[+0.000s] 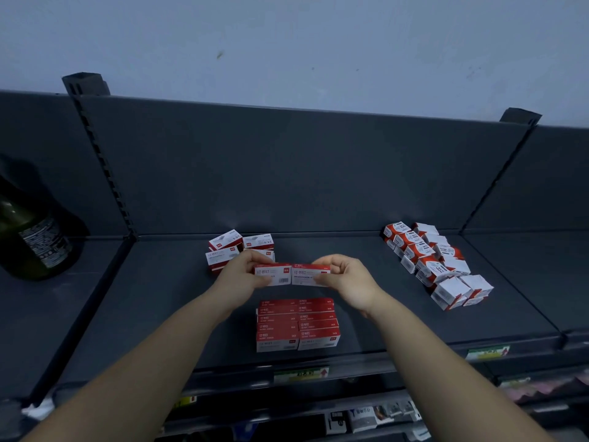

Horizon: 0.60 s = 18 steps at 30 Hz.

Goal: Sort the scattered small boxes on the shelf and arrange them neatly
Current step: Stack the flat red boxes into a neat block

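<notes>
Above the middle of the dark shelf [178, 314], my left hand [243, 274] pinches a red and white staple box [273, 274]. My right hand [347, 279] pinches a second, matching box [308, 274]; the two boxes meet end to end. Below them, near the shelf's front, lies a neat block of the same boxes [298, 325] in two columns. Behind my left hand several loose boxes [237, 247] lie scattered near the back panel. On the right, several squarer red and white boxes [430, 260] sit in a rough diagonal cluster.
A dark green bottle [30, 234] stands on the neighbouring shelf bay at the left. Slotted uprights [105, 161] border the bay. Price labels [301, 374] run along the front edge, and more goods show on lower shelves [366, 419].
</notes>
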### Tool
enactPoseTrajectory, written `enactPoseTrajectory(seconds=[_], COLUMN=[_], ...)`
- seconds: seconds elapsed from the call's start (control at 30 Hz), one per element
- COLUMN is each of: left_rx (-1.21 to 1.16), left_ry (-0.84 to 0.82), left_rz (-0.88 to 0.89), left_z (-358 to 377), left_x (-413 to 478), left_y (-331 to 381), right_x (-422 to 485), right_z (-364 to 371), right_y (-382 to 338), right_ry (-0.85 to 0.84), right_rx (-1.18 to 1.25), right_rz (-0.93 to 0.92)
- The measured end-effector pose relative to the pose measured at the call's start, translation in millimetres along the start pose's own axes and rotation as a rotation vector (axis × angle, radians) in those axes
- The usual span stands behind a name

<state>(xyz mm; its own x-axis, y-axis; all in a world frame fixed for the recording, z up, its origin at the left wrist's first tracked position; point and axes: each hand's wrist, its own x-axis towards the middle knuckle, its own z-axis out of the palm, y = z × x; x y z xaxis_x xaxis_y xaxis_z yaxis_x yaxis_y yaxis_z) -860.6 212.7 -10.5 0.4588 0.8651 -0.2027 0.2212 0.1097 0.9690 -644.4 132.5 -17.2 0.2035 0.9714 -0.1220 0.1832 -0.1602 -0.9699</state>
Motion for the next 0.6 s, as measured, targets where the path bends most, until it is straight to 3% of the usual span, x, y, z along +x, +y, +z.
enactPoseTrajectory(seconds=[0.6], left_rx=[0.141], left_ry=[-0.087], left_rz=[-0.170], left_z=[-4], left_x=[13], left_y=[-37], right_x=[8], right_z=[-6], right_y=[46], right_ry=[-0.061], right_rx=[-0.034], right_rz=[0.181])
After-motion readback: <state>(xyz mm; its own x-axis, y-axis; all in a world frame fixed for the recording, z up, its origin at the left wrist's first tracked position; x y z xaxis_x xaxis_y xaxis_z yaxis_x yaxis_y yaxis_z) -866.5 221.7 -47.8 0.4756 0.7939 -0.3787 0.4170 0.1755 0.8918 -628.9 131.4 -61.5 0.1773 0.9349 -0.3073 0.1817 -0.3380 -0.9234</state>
